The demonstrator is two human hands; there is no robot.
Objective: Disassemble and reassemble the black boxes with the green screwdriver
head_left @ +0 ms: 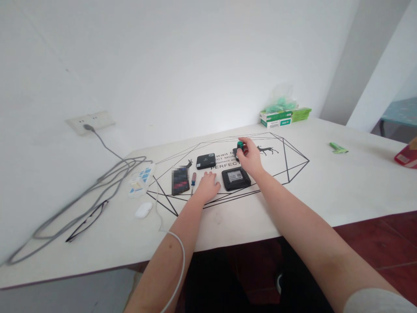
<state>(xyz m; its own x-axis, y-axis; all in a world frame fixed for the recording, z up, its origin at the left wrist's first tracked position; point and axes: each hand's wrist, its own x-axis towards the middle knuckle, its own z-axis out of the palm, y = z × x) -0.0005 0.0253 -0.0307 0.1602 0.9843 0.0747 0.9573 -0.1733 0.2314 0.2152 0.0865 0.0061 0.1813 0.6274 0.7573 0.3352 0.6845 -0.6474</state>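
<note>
My right hand [249,154] is closed around the green-topped handle of a screwdriver [240,144], held upright. Its lower end points down toward a black square device [228,184] with a white label; I cannot tell whether the tip touches it. Part of another dark object shows behind my right fingers, mostly hidden. My left hand [208,188] rests on the table, fingers stretched out and holding nothing, left of the labelled device. Beside it lies a second, smaller screwdriver [193,178]. A black box [206,161] with small stickers sits just beyond my left fingertips.
A phone [180,184] with a blurred screen lies farther left. Around it are a clear compartment case [141,180], a white earbud case [143,210], glasses [86,222] and a grey cable [107,182]. Green boxes [276,116] stand by the wall; a green wrapper [339,148] lies right.
</note>
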